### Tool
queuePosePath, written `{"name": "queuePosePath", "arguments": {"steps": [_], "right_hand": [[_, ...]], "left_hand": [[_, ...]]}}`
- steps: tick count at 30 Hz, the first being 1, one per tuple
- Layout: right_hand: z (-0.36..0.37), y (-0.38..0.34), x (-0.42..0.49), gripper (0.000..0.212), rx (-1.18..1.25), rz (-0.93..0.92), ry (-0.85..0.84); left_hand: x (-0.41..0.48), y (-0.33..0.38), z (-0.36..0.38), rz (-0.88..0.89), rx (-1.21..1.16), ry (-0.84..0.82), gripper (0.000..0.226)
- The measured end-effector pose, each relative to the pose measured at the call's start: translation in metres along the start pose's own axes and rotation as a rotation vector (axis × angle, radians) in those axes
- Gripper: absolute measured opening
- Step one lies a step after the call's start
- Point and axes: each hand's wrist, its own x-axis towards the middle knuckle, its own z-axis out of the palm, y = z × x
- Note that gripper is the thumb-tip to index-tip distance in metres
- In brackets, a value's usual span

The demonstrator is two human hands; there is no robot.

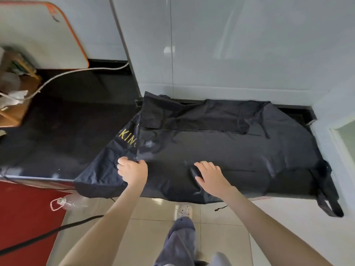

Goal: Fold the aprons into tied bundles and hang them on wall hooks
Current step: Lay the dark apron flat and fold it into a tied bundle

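Note:
A dark navy apron (230,146) lies spread across a black counter (63,131), partly folded over itself, with yellow lettering showing at its left side. My left hand (132,169) pinches the corner of the folded-over flap near the front edge. My right hand (211,175) rests on the cloth to the right with fingers spread, a small ridge of fabric bunched between thumb and forefinger. A black strap (326,196) hangs off the counter's right front corner. No wall hooks are in view.
Pale tiled wall stands right behind the counter. A white board with an orange rim (44,35), a white cable (76,72) and a wooden box of clutter (17,89) sit at the left. Below are a plastic bottle (73,202), tiled floor and my feet.

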Motion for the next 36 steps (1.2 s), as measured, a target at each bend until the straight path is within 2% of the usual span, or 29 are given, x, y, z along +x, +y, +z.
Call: {"name": "queuePosePath", "arguments": {"steps": [2, 4, 8, 10, 11, 13, 15, 17, 23, 25, 28, 30, 32, 34, 36], "right_hand": [[0.004, -0.005, -0.006, 0.052, -0.038, 0.002, -0.017], [0.005, -0.008, -0.009, 0.058, -0.053, 0.008, -0.059], [0.009, -0.014, -0.015, 0.062, -0.053, 0.016, -0.116], [0.012, -0.017, -0.018, 0.065, -0.059, 0.032, -0.133], [0.013, -0.017, -0.018, 0.066, -0.056, 0.039, -0.141], [0.013, -0.019, -0.018, 0.066, -0.026, 0.050, -0.156], [0.012, -0.022, -0.017, 0.065, 0.016, 0.059, -0.151], [0.011, -0.025, -0.018, 0.069, 0.050, 0.051, -0.132], [0.010, -0.055, -0.029, 0.110, 0.225, -0.080, 0.114], [0.011, -0.067, -0.029, 0.115, 0.224, -0.069, 0.215], [0.010, -0.076, -0.026, 0.104, 0.226, 0.004, 0.415], [0.006, -0.073, -0.026, 0.090, 0.275, 0.120, 0.506], [0.003, -0.060, -0.028, 0.072, 0.305, 0.227, 0.511], [0.002, -0.042, -0.032, 0.057, 0.254, 0.223, 0.455], [-0.001, -0.024, -0.036, 0.055, 0.181, 0.200, 0.451]], "left_hand": [[0.005, -0.021, -0.009, -0.151, 0.034, -0.193, 0.043], [0.004, -0.031, -0.017, -0.169, 0.117, -0.296, 0.045], [-0.005, -0.037, -0.028, -0.202, 0.199, -0.158, 0.071], [-0.007, -0.040, -0.028, -0.305, 0.084, -0.190, 0.082], [-0.005, -0.043, -0.026, -0.385, -0.047, -0.227, 0.083], [-0.007, -0.048, -0.026, -0.460, -0.182, -0.357, 0.071], [-0.008, -0.054, -0.026, -0.322, -0.068, -0.446, 0.048], [-0.018, -0.050, -0.028, -0.266, -0.100, -0.516, 0.034], [-0.041, -0.011, -0.024, -0.367, -0.615, -0.781, 0.032], [-0.050, 0.006, -0.025, -0.378, -0.798, -0.815, 0.031], [-0.061, 0.027, -0.027, -0.339, -0.972, -0.819, 0.033], [-0.065, 0.039, -0.030, -0.319, -1.050, -0.772, 0.034], [-0.067, 0.049, -0.034, -0.339, -1.157, -0.698, 0.028], [-0.064, 0.053, -0.034, -0.379, -1.243, -0.618, 0.030], [-0.062, 0.053, -0.034, -0.419, -1.295, -0.553, 0.035]]}}
